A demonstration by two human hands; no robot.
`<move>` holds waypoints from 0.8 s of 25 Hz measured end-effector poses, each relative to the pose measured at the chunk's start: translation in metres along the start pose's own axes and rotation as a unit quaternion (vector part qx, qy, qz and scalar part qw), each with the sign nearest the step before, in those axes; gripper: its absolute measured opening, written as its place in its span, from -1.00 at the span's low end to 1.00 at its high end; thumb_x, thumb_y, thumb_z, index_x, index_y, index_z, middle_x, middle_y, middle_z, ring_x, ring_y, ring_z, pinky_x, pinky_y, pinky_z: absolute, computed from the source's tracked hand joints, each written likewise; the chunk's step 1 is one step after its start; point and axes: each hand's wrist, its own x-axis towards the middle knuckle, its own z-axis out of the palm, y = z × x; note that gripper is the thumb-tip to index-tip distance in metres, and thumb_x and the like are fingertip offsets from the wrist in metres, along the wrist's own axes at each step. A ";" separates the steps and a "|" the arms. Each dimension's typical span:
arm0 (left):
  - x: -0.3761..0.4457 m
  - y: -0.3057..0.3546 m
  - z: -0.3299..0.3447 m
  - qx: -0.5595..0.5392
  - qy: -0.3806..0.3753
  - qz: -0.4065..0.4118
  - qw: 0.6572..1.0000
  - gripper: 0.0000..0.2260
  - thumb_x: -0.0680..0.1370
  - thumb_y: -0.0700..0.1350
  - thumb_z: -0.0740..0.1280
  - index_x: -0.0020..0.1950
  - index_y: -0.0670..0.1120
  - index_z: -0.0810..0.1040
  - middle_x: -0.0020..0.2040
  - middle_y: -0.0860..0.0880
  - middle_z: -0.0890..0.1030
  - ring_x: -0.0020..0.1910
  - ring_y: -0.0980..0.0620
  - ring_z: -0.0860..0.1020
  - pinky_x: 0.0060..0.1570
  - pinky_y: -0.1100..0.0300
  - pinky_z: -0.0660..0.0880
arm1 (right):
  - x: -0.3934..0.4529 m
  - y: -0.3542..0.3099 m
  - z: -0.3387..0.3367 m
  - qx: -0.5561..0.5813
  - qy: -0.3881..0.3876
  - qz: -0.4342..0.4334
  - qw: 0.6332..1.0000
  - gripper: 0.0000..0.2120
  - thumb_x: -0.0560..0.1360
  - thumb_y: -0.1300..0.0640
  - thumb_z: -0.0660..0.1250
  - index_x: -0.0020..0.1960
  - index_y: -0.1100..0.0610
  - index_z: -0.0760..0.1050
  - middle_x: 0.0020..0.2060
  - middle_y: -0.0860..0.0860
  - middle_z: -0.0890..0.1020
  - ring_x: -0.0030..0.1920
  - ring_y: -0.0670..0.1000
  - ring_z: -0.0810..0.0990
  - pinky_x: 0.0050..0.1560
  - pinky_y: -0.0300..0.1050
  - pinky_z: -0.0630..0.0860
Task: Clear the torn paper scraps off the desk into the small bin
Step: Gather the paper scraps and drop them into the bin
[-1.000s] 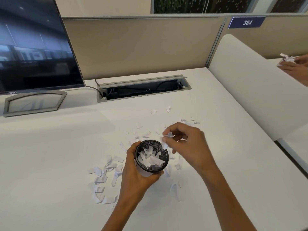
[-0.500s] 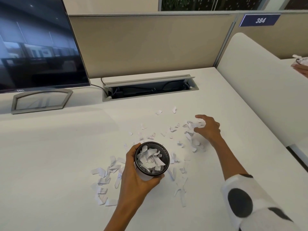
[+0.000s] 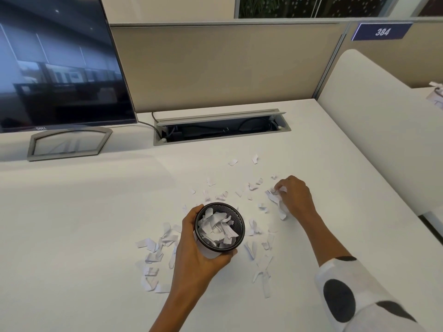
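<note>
Head view: scraps gathered at desk

A left hand (image 3: 196, 257) grips the small black mesh bin (image 3: 219, 227), part-filled with paper. The right hand (image 3: 293, 196) pinches torn paper scraps (image 3: 275, 200) on the white desk (image 3: 84, 236); more lie around the bin.

One small bin (image 3: 219, 227), black mesh, holding heap of scraps (too tangled to count). Paper scraps (image 3: 157, 248) loose on desk: several dozen, in three loose groups, left of bin, right of bin, beyond bin. Two hands: left hand (image 3: 197, 255), right hand (image 3: 295, 195). One monitor (image 3: 57, 65). One cable tray (image 3: 221, 127). One number plate (image 3: 382, 31). One desk (image 3: 72, 224).
</note>
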 end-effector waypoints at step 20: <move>0.002 0.001 0.006 -0.018 -0.001 -0.007 1.000 -0.22 0.10 -0.14 0.56 0.23 0.18 0.32 0.16 0.31 0.49 0.17 0.40 0.44 0.02 0.54 0.40 | -0.097 -0.136 -0.101 0.348 -0.227 -0.136 0.899 -0.81 0.31 0.25 0.49 -0.20 -0.04 0.66 -0.12 -0.08 0.71 -0.15 -0.11 0.65 -0.19 -0.27 0.57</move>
